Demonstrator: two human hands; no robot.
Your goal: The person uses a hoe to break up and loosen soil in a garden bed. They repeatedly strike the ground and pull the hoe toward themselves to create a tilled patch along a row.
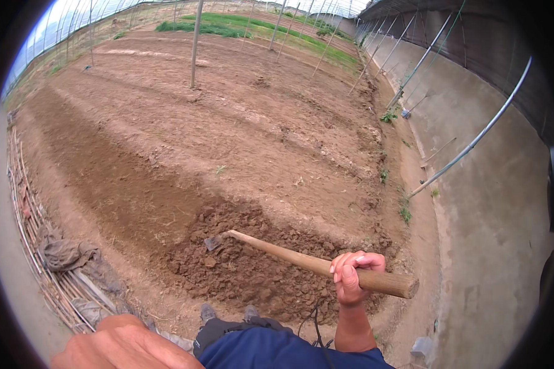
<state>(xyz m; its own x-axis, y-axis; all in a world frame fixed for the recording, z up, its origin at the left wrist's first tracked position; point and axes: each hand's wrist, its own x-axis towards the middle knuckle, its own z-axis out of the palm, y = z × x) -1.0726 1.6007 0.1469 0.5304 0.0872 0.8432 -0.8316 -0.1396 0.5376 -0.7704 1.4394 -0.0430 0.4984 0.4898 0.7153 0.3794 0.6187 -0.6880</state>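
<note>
My right hand [356, 276] is closed round the thick wooden handle of a hoe [286, 255], near its butt end. The handle slants away to the left, and the metal hoe blade [212, 242] rests on a patch of freshly broken, clumpy soil [258, 276] in front of my shoes. My left hand [127, 343] is raised close to the camera at the lower left, apart from the hoe. Only its back and knuckles show; its fingers are cut off by the picture's edge, so whether it is open cannot be told.
Bamboo or wooden poles [27, 226] and crumpled cloth [67, 253] lie along the left edge. Upright posts [196, 46] stand in the bare soil bed. On the right, a curved metal pipe [478, 133] leans out before a concrete wall [494, 221]. A dark cable [317, 323] hangs by my torso.
</note>
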